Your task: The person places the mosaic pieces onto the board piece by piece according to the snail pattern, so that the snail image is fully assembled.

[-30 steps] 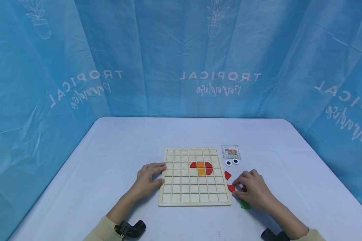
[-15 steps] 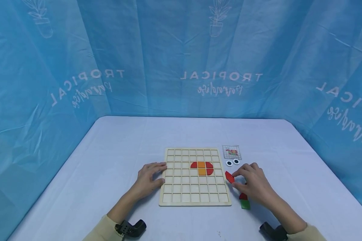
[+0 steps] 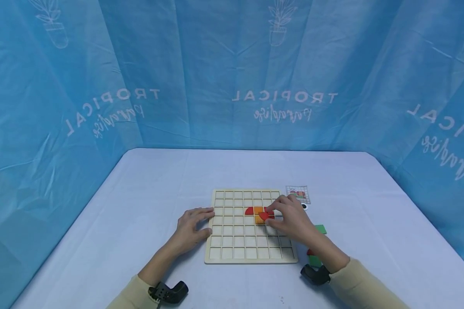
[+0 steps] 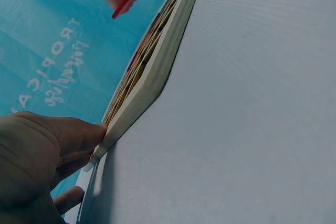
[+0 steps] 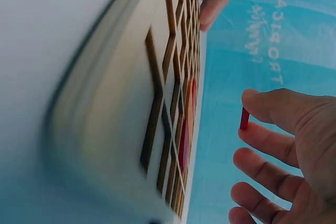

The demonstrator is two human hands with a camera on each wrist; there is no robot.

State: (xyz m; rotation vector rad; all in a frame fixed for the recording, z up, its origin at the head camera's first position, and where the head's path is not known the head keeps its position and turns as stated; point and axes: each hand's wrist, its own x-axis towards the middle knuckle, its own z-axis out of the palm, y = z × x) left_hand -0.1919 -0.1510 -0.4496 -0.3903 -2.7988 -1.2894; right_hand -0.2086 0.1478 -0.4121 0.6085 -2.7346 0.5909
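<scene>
A square wooden grid board lies on the white table. Red and orange tiles fill a few cells in its upper right part. Above these cells my right hand pinches a red rounded tile between thumb and index finger. In the right wrist view that red tile appears edge-on, apart from the board, with the other fingers spread loosely. My left hand rests against the board's left edge, thumb and fingers extended. Its thumb touches the rim in the left wrist view.
A small printed pattern card lies beyond the board's right side. Near it a black-and-white eye disc shows beside my right hand. Green tiles and a red tile lie around my right forearm, partly covered.
My right hand picked up a red tile from the table right of the board and carried it left over the board's filled cells. My left hand has stayed at the board's edge.
</scene>
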